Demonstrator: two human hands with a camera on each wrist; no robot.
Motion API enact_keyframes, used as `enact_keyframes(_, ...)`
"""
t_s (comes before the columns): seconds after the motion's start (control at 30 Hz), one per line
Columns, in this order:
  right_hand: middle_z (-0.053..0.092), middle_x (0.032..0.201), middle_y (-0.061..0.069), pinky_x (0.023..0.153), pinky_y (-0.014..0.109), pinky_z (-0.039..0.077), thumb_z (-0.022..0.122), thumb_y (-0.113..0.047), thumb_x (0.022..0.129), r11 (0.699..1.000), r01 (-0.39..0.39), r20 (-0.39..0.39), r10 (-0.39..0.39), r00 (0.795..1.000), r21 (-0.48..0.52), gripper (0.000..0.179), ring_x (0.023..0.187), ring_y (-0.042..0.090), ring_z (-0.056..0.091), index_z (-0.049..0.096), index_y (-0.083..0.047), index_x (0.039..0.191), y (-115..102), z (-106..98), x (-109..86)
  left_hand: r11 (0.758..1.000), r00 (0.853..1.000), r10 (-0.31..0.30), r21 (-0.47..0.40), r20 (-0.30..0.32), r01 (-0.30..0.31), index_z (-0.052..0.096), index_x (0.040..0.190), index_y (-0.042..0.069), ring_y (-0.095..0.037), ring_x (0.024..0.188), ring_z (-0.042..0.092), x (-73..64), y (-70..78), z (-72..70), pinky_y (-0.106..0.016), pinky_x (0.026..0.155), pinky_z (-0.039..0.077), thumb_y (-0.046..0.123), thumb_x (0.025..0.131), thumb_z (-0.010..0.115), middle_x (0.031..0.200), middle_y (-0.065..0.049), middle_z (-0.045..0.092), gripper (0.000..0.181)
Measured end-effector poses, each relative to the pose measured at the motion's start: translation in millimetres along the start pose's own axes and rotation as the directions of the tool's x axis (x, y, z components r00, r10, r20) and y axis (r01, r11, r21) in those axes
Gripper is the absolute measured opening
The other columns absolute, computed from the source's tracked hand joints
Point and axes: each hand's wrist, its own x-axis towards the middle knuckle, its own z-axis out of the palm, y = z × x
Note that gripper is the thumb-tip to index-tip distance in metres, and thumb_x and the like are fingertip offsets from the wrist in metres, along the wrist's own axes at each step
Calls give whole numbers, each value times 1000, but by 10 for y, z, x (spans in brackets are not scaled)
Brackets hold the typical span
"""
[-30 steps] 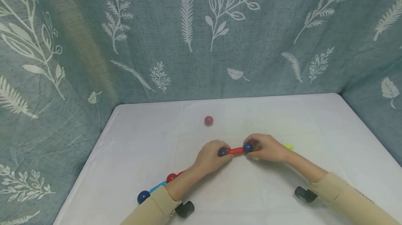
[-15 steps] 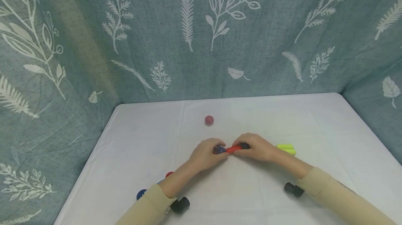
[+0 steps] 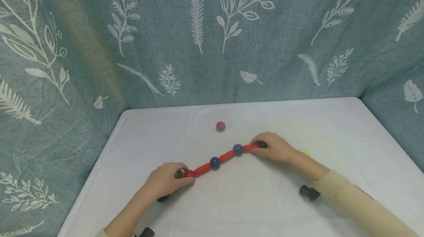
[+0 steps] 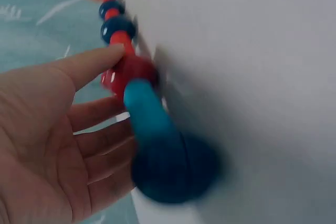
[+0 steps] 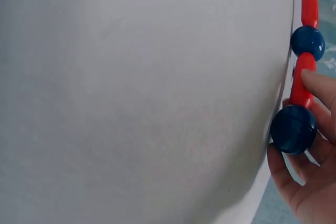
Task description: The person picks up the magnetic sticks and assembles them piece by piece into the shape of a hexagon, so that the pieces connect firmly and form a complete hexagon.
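Observation:
A chain of balls and rods runs across the table. From its near left end come a dark blue ball, a light blue rod and a red ball. Red rods alternate with blue balls beyond that. My left hand holds the chain at the red ball, thumb and fingers on either side. At the far right end, my right hand pinches the last red rod, beside the end blue ball.
A loose red ball lies behind the chain on the white table. Yellow-green rods show partly behind my right forearm. A patterned curtain encloses the back and sides.
My left hand has moved left and nearer, from a blue ball to the red ball. The pieces now lie in one continuous line. My right hand has shifted slightly away and right.

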Motion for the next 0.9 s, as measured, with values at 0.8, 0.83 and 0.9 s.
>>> enact_keyframes(0.8, 67, 87, 0, 70, 34, 46, 72, -22, 88, 993, -118, -84, 117, 990, -3, 20, 76, 16, 54, 71, -7, 102, -2, 32, 184, 991, 990, 94, -82, -107, -103, 67, 73, 17, -8, 57, 48, -99, 320, 210, -22, 51, 41, 35, 84, 76, 59, 8, 53, 23)
enact_keyframes(0.83, 67, 87, 1, 71, 34, 46, 72, -22, 89, 993, -120, -83, 119, 989, 1, 20, 76, 16, 55, 71, -7, 102, 5, 36, 185, 992, 985, 107, -53, -136, -115, 68, 77, 16, -9, 61, 51, -36, 360, 199, -22, 53, 44, 36, 84, 76, 64, 7, 57, 22)
enact_keyframes(0.9, 67, 87, 1, 71, 34, 46, 71, -23, 89, 992, -128, -82, 128, 988, 6, 21, 77, 17, 54, 71, -7, 103, 18, 48, 185, 990, 977, 137, -9, -164, -141, 71, 91, 13, -13, 71, 58, 117, 443, 185, -25, 60, 49, 37, 82, 78, 77, 3, 64, 26)
